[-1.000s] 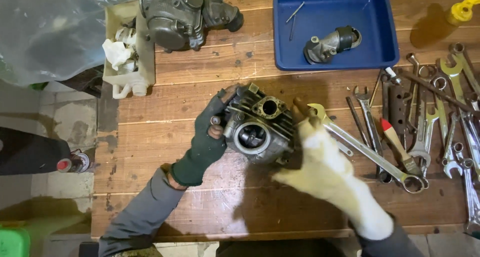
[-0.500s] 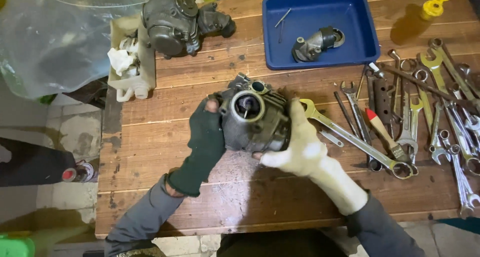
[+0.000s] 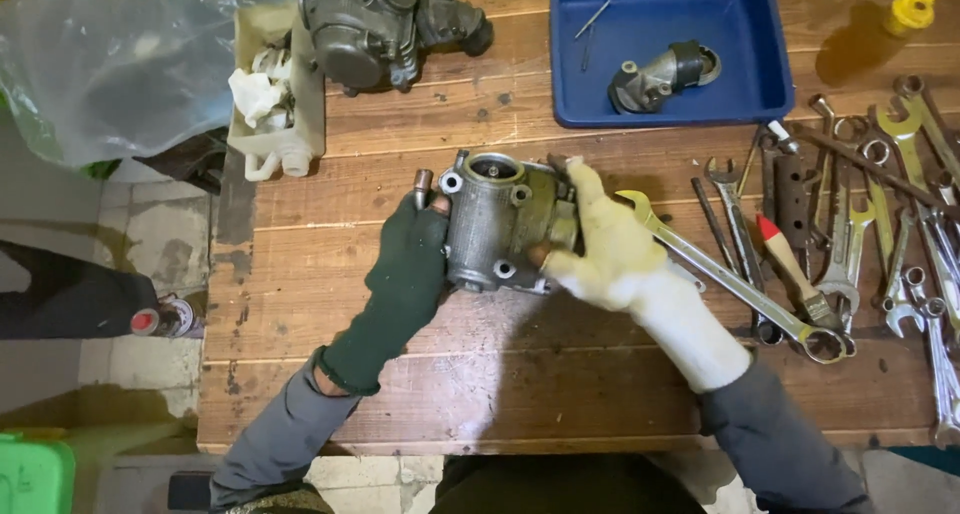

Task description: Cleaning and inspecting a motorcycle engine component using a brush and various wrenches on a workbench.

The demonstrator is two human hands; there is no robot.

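Both of my hands hold a grey metal engine part just above the wooden table. My left hand, in a dark green fingerless glove, grips its left side, fingertips near a small copper-coloured stub. My right hand, in a cream glove, clasps the right side with the thumb on the lower front. The part's round opening faces up and away from me.
A long combination wrench lies right of my right hand, beside several more wrenches and a red-handled brush. Behind are a blue tray with a small metal elbow piece, another engine part, a white container and a plastic bag.
I have turned the engine part in my hands: its round opening faced me before and now points up and away. My hands shifted around it.
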